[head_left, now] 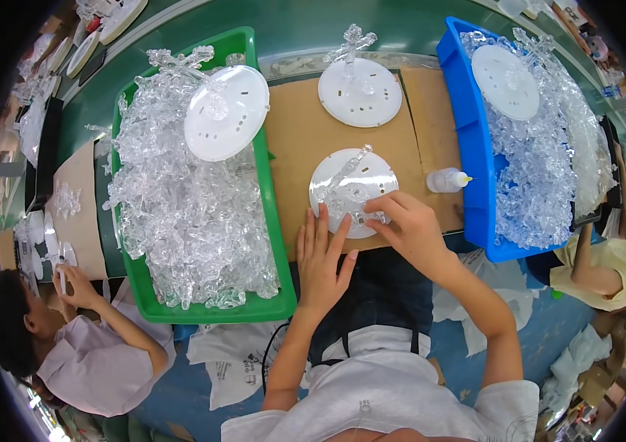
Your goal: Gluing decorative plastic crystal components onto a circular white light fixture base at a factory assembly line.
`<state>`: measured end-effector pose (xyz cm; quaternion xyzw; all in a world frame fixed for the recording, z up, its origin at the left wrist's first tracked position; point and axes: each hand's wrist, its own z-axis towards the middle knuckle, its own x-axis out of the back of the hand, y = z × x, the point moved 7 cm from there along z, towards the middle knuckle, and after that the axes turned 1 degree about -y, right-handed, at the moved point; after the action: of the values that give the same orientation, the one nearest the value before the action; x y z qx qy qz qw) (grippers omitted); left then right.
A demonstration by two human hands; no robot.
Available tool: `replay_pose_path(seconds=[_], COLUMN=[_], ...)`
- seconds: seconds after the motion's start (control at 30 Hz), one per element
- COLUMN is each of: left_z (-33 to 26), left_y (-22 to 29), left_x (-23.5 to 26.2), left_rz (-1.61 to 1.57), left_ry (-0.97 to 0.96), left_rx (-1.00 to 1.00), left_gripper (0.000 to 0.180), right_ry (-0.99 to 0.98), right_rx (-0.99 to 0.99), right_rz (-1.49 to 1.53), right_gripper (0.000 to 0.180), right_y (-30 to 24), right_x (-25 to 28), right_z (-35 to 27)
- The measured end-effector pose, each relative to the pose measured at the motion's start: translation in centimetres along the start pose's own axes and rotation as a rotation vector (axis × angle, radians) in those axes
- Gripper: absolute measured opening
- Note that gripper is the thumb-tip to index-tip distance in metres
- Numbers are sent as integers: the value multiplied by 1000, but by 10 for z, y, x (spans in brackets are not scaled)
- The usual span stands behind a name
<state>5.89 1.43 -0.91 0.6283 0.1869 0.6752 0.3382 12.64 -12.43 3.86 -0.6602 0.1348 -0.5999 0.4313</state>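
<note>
A round white disc (380, 171) lies before me on brown cardboard, with clear plastic branching pieces (348, 188) standing on its middle. My right hand (420, 232) pinches a small clear plastic piece (363, 218) at the disc's near right side; the fingers partly hide it. Flat and spread, the fingers of my left hand (320, 269) touch the disc's near left edge and hold nothing. Just beyond is a second white disc (372, 103) with a clear branching piece (352, 43) at its far side.
To the left stands a green bin (277, 261) heaped with clear plastic parts, a white disc (235, 110) on top. A blue bin (467, 132) at right holds similar parts and another disc (506, 82). A small bottle (444, 180) sits beside it. People work on both sides.
</note>
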Motion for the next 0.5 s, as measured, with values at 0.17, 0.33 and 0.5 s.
replay_pose_path(seconds=[0.17,0.33,0.5], left_z=[2,3,8], left_y=[1,2,3], left_x=[3,5,12], left_rz=[-10,27,-8], left_ry=[34,131,219], left_rx=[-3,11,11], left_gripper=[43,41,30], right_ry=[48,15,2], right_rx=[261,126,181], right_rz=[-31,-111,-104], right_gripper=[21,18,15], right_y=[-2,-14,-7], right_x=[4,1,1], right_z=[-3,1,-1])
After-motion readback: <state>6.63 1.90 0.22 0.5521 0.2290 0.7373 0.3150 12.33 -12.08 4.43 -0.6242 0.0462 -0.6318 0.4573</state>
